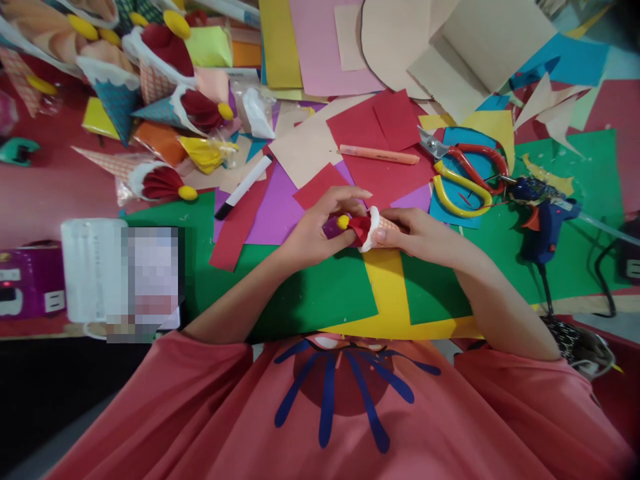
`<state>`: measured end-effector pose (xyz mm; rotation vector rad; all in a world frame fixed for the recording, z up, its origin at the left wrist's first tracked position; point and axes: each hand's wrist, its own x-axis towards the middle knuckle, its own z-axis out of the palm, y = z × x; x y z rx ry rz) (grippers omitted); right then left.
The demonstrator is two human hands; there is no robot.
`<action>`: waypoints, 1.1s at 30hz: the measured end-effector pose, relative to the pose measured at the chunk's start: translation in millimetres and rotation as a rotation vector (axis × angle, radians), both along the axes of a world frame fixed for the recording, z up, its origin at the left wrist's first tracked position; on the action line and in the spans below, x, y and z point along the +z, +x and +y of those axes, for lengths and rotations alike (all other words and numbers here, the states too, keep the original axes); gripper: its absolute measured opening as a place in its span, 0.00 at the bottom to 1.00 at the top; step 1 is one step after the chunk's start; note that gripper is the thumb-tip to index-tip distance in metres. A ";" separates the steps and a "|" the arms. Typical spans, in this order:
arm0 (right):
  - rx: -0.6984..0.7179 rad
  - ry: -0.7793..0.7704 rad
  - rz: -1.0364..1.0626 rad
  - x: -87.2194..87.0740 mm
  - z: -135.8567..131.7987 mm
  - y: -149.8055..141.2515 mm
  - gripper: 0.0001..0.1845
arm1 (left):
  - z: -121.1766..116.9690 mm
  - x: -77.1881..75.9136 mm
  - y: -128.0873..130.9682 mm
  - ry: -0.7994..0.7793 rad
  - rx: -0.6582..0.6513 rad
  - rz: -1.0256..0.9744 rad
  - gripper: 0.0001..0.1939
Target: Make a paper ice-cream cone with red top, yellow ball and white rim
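Note:
A small paper ice cream cone (pixel 374 229) lies sideways between my hands, over the middle of the table. It has a pink checked cone, a white scalloped rim, a red folded top and a yellow ball at the tip. My right hand (pixel 417 232) grips the checked cone, thumb near the white rim. Curled round the red top is my left hand (pixel 327 223), its thumb against the red paper and its fingers arched above. Similar finished cones, such as a pink checked one (pixel 143 177) and a blue one (pixel 187 110), lie at the left.
Red-and-yellow-handled scissors (pixel 463 167) and a blue glue gun (pixel 545 227) with a cord lie at the right. An orange pen (pixel 379 155) and a white marker (pixel 244 187) rest on coloured paper. A phone (pixel 155 267) lies at the left, near a purple power strip (pixel 30 283).

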<state>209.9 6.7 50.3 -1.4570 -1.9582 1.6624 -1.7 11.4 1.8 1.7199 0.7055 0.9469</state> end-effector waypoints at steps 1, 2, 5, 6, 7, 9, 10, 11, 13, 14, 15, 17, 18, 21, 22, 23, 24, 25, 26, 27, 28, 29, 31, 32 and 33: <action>-0.001 0.001 -0.001 -0.6 -0.1 -0.7 0.33 | 0.1 -0.7 0.1 0.004 -0.007 -0.004 0.21; -0.002 0.001 -0.001 -1.1 -0.2 -1.1 0.33 | 0.4 -1.3 0.1 0.010 -0.012 -0.009 0.21; -0.008 -0.008 -0.007 -2.3 -0.4 -1.1 0.33 | 1.1 -2.5 -0.3 0.018 -0.011 -0.026 0.22; -0.010 -0.012 -0.008 -2.6 -0.4 -1.0 0.33 | 1.2 -2.7 -0.3 0.019 -0.007 -0.029 0.22; -0.012 -0.016 -0.008 -2.8 -0.5 -0.8 0.33 | 1.2 -2.7 -0.4 0.016 -0.002 -0.027 0.22; -0.013 -0.020 -0.002 -3.1 -0.7 -0.5 0.32 | 0.9 -2.5 -0.5 0.011 0.001 -0.020 0.23; -0.013 -0.019 0.002 -3.2 -0.8 -0.4 0.32 | 0.7 -2.2 -0.5 0.010 0.001 -0.018 0.23; -0.012 -0.019 0.007 -3.3 -0.8 -0.3 0.32 | 0.5 -1.8 -0.6 0.007 0.002 -0.016 0.23; -0.013 -0.018 0.007 -3.4 -0.6 -0.1 0.33 | 0.1 -1.0 -0.6 0.002 0.003 -0.019 0.23; -0.014 -0.020 0.004 -3.4 -0.5 0.1 0.33 | -0.2 -0.6 -0.6 -0.002 0.006 -0.021 0.23; -0.016 -0.023 0.001 -3.4 -0.4 0.2 0.33 | -0.4 -0.3 -0.5 -0.008 0.009 -0.020 0.23; -0.019 -0.034 0.005 -3.3 -0.1 0.5 0.33 | -0.9 0.0 -0.2 -0.025 0.021 -0.013 0.22; -0.020 -0.040 0.012 -3.2 0.0 0.5 0.33 | -1.0 0.0 0.0 -0.032 0.026 -0.010 0.21; -0.026 -0.050 0.046 -2.5 0.0 0.1 0.32 | -0.7 -0.1 0.5 -0.045 0.039 -0.009 0.20; -0.029 -0.051 0.053 -2.3 0.0 -0.2 0.32 | -0.5 0.1 0.5 -0.043 0.039 -0.011 0.20; -0.033 -0.053 0.060 -2.1 0.0 -0.4 0.31 | -0.3 0.4 0.5 -0.039 0.037 -0.012 0.20; -0.037 -0.054 0.065 -1.9 0.1 -0.6 0.31 | -0.1 0.7 0.5 -0.036 0.035 -0.008 0.20; -0.042 -0.055 0.072 -1.7 0.1 -0.8 0.31 | 0.0 1.2 0.4 -0.036 0.036 0.001 0.21; -0.046 -0.056 0.080 -1.6 0.2 -1.0 0.31 | 0.1 1.7 0.2 -0.040 0.039 0.013 0.21; -0.051 -0.056 0.089 -1.5 0.3 -1.1 0.30 | 0.2 2.1 0.1 -0.045 0.043 0.025 0.21; -0.054 -0.057 0.095 -1.4 0.5 -1.2 0.30 | 0.1 2.5 -0.1 -0.051 0.049 0.035 0.21; -0.056 -0.059 0.098 -1.4 0.6 -1.3 0.30 | 0.1 2.7 -0.3 -0.056 0.053 0.042 0.21; -0.058 -0.063 0.097 -1.4 0.7 -1.2 0.30 | 0.0 2.8 -0.6 -0.063 0.058 0.048 0.21; -0.062 -0.063 0.094 -1.6 0.7 -1.1 0.30 | 0.0 2.7 -0.8 -0.065 0.057 0.048 0.21; -0.070 -0.063 0.094 -1.9 0.4 -1.0 0.29 | 0.1 2.6 -0.9 -0.063 0.056 0.044 0.21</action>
